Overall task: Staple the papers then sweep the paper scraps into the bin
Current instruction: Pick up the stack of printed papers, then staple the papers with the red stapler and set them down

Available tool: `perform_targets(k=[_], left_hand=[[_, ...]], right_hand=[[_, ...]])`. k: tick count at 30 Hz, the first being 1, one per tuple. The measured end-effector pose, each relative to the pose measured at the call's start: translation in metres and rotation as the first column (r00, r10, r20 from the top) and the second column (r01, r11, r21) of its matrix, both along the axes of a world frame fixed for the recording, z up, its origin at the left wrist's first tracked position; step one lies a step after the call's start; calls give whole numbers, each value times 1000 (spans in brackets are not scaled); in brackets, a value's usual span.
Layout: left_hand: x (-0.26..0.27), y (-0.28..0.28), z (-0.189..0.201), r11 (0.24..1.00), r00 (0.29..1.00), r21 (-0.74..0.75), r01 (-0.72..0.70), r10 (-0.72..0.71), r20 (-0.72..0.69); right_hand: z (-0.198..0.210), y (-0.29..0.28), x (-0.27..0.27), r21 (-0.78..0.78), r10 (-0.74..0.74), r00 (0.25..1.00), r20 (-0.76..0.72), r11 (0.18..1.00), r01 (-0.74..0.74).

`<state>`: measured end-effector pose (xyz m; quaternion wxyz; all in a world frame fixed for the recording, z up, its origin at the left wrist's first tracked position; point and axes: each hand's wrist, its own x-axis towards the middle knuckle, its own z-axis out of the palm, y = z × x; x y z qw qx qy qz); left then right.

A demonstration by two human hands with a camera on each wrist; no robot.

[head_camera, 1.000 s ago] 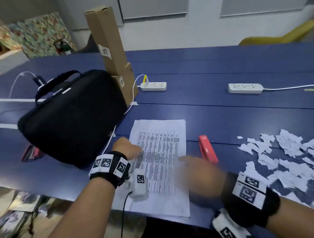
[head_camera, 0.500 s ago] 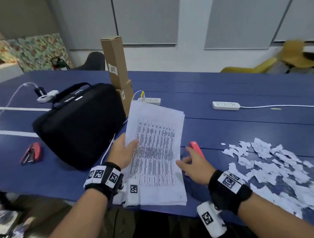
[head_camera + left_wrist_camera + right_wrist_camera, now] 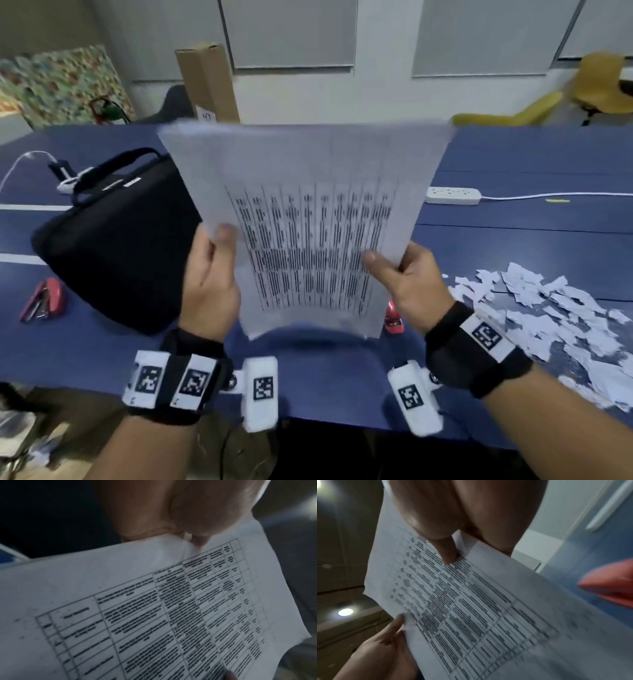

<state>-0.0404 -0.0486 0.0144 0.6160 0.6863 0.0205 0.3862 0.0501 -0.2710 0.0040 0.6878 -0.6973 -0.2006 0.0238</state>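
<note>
Above the long blue table [image 3: 513, 246], left hand [image 3: 209, 274] and right hand [image 3: 411, 281] pinch the printed white paper stack [image 3: 308, 219]; unsquared sheets could staple crooked.

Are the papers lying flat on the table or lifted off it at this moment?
Lifted. The papers stand nearly upright above the table, left hand and right hand gripping their side edges.

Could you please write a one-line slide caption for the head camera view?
Both hands, left hand and right hand, hold the papers upright above the blue table, paper scraps alongside.
</note>
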Motion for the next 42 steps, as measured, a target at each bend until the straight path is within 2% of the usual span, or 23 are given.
perform_targets(k=[2, 5, 9, 13, 16, 18, 19, 21, 22, 23, 24, 25, 27, 29, 31, 32, 33, 34, 36, 38, 40, 42], left_hand=[[-2, -1, -21, 1000, 995, 24, -21, 23, -101], [-1, 0, -26, 996, 990, 66, -65, 73, -122], [5, 10, 16, 997, 998, 35, -63, 63, 14], [16, 22, 50, 994, 997, 99, -45, 38, 66], [22, 25, 55, 988, 992, 117, -96, 86, 93], [24, 25, 51, 986, 984, 88, -140, 129, 121], [24, 26, 49, 985, 980, 70, -158, 148, 134], [23, 28, 44, 978, 970, 38, -203, 195, 148], [23, 28, 43, 973, 964, 28, -227, 221, 151], [23, 28, 42, 969, 959, 24, -245, 239, 154], [23, 26, 42, 966, 955, 23, -258, 251, 158], [24, 23, 42, 963, 952, 27, -267, 260, 161], [25, 16, 43, 957, 947, 48, -287, 276, 166], [23, 10, 44, 952, 944, 67, -297, 283, 169], [21, 8, 44, 950, 944, 74, -303, 288, 164], [21, 7, 44, 952, 945, 72, -297, 283, 162], [22, 3, 42, 956, 950, 57, -288, 277, 146], [18, 11, 45, 952, 944, 50, -303, 292, 151], [20, 2, 46, 958, 952, 52, -281, 271, 140], [18, -2, 47, 961, 954, 53, -271, 261, 148], [14, -8, 48, 966, 958, 71, -250, 236, 165], [11, -20, 49, 971, 961, 88, -224, 204, 188]], right_hand=[[-18, -2, -4, -58, 22, 999, -36, 998, -24], [-26, -1, -4, -38, 41, 998, -44, 998, -42], [-22, 5, 1, -7, 105, 994, -27, 994, -105], [-23, 8, 6, -57, 69, 996, -50, 996, -72], [-17, 3, 8, -93, 123, 988, -97, 987, -132], [-6, -12, 14, -105, 164, 986, -34, 980, -167], [-1, -20, 20, -116, 142, 990, 23, 983, -139], [1, -36, 38, -239, -43, 994, 101, 969, 66], [-1, -39, 46, -377, -137, 983, 121, 910, 174], [-6, -39, 52, -550, -187, 973, 135, 802, 231], [-15, -35, 54, -717, -181, 976, 122, 663, 212], [-24, -28, 55, -838, -141, 988, 68, 530, 133], [-38, -12, 52, -944, -77, 996, -34, 329, -7], [-44, -1, 50, -984, 16, 1000, -25, 175, -28], [-45, 6, 51, -995, 60, 998, -6, 100, -11], [-44, 5, 52, -994, 35, 999, -21, 102, -24], [-44, -3, 53, -989, -29, 998, -58, 138, -54], [-40, 3, 57, -968, -82, 993, -89, 241, -66], [-32, -18, 59, -855, -223, 961, -161, 518, -23], [-9, -33, 56, -659, -322, 941, -109, 732, 174], [25, -44, 44, -364, -436, 899, 40, 832, 420], [66, -47, 26, -18, -532, 817, 224, 836, 549]])
